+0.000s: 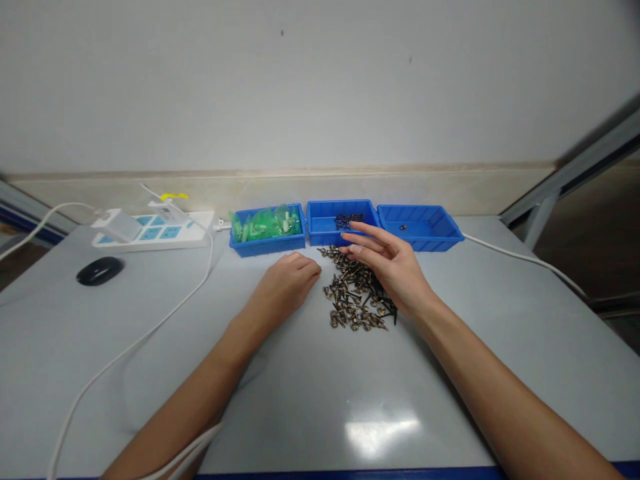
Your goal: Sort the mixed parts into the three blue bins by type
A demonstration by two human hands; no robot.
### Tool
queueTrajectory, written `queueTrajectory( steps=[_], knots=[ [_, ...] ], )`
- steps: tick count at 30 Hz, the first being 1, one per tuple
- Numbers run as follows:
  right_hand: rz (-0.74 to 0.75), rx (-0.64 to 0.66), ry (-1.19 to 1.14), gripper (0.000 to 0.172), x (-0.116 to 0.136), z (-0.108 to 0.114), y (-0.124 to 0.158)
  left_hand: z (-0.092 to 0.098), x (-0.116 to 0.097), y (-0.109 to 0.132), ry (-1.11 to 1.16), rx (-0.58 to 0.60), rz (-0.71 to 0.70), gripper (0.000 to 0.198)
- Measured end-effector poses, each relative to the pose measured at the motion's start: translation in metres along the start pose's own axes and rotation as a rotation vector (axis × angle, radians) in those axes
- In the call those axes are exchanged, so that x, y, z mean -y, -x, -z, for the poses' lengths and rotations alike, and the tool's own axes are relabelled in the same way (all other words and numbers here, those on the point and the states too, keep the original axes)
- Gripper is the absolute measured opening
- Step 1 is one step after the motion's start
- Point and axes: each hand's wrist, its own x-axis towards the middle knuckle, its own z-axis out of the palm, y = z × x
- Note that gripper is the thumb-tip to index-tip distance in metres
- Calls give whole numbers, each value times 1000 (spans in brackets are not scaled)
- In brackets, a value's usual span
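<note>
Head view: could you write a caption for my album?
Left hand beside, right hand above, a pile of screws before three blue bins.

The left grip [289,279] curls inward while the right grip [395,263] extends parted fingers [373,232].

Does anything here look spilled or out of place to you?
The screws lie in a loose heap on the table, outside the blue bins, which could pass for a spill, though it may be deliberate. I see nothing plainly damaged.
</note>
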Motion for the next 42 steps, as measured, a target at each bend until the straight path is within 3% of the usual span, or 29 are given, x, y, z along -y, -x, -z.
queueTrajectory(
  steps=[4,9,14,19,22,26,33,42],
  knots=[
    [-5,14,-6,38,2,0,3,2,-4,-1,-49,40,57,11],
    [-1,23,-6,34,4,-1,4,-7,-4,-2,-56,-12,20,23],
    [-10,7,24,29,4,1,4,-11,-2,-3,-34,-15,34,14],
    [-4,34,133,21,5,5,4,-4,-8,-3,315,-174,155,7],
    [2,140,232,21,6,6,5,-1,-15,-5,686,-286,296,17],
    [34,296,290,24,7,4,8,3,-22,-9,1002,-302,414,24],
    [58,306,316,25,5,2,9,5,-24,-9,1092,-305,549,30],
    [8,328,232,24,4,3,8,6,-27,-8,1155,-260,606,37]
  ],
)
